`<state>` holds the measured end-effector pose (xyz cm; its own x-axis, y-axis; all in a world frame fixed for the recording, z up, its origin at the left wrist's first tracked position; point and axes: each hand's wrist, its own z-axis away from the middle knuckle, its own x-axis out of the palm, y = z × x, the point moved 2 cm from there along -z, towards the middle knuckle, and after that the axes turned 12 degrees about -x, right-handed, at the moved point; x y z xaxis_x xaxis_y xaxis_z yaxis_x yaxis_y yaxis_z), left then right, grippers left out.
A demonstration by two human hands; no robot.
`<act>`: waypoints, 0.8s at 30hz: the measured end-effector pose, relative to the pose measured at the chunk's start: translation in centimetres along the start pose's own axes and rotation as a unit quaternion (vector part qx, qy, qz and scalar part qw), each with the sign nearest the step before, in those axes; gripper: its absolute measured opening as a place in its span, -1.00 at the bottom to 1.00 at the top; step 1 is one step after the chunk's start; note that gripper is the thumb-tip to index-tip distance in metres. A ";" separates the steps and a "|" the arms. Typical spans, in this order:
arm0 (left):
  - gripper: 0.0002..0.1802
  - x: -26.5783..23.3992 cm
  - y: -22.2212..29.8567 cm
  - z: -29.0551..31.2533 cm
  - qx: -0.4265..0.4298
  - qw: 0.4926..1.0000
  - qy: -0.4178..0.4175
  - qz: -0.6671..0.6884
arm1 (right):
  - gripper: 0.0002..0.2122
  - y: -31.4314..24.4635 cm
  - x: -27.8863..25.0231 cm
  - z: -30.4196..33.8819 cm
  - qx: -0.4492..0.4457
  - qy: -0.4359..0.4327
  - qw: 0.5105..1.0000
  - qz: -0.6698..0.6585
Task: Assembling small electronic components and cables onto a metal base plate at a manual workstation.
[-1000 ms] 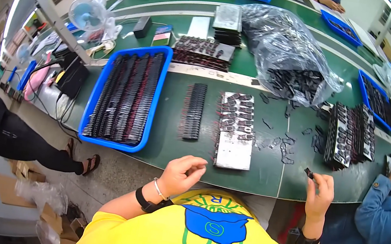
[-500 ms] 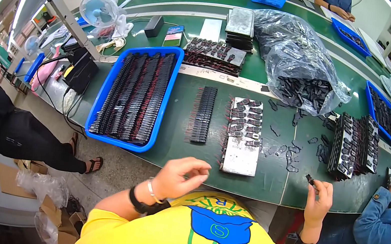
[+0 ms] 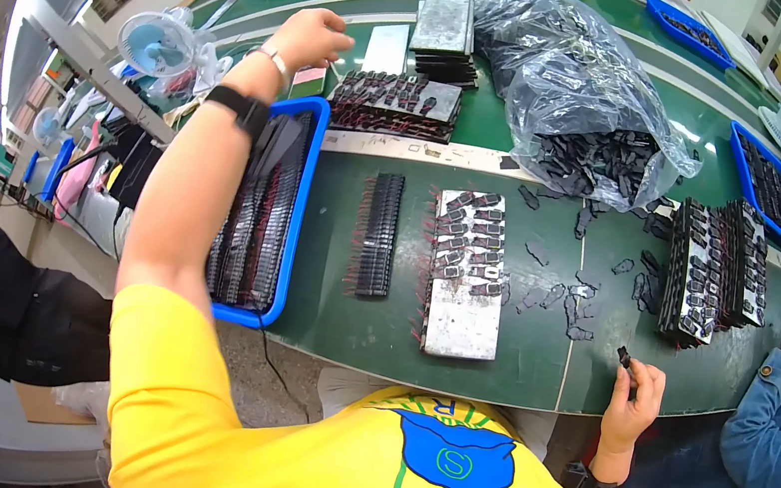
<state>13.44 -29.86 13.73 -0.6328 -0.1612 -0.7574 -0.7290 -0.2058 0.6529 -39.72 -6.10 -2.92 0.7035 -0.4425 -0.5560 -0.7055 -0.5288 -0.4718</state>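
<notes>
Head view: right hand (image 3: pixel 632 396) pinches a small black part (image 3: pixel 624 357) at the counter (image 3: pixel 338 327) edge; left hand (image 3: pixel 313 35) reaches far over the blue tray (image 3: pixel 304 193), loosely curled, holding nothing visible. Judged step: placing parts on the grey plate (image 3: pixel 460 320); loose parts (image 3: pixel 564 300) lie between, so a clear slot is needed.

The left hand (image 3: pixel 313 35) is stretched far over the green table (image 3: pixel 534 366), above the blue tray (image 3: pixel 298 220); the right hand (image 3: pixel 636 394) pinches a small black part (image 3: pixel 624 357) at the near edge; a plate (image 3: pixel 462 305) of parts lies between them.
</notes>
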 end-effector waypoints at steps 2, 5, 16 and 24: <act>-0.47 1.4 -0.3 -4.5 -0.102 0.994 -0.016 0.028 | -0.84 0.1 0.0 0.1 0.005 0.005 1.000 0.016; -0.38 5.3 0.3 -8.6 -0.151 0.986 -0.041 0.053 | -0.84 0.3 0.1 0.2 0.010 0.011 0.999 0.030; -0.38 11.7 1.4 -13.2 -0.130 0.990 -0.045 -0.041 | -0.84 -0.1 -0.4 -0.3 0.007 0.004 0.997 0.071; -0.47 7.8 2.8 -8.5 -0.100 0.992 -0.017 -0.075 | -0.73 -1.7 -1.0 -6.8 -0.102 0.000 0.995 -0.008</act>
<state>8.69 -39.87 9.59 -0.5319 -0.0815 -0.8429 -0.7521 -0.4121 0.5144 -38.61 -9.64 3.10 0.7140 -0.4338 -0.5495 -0.6630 -0.6710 -0.3318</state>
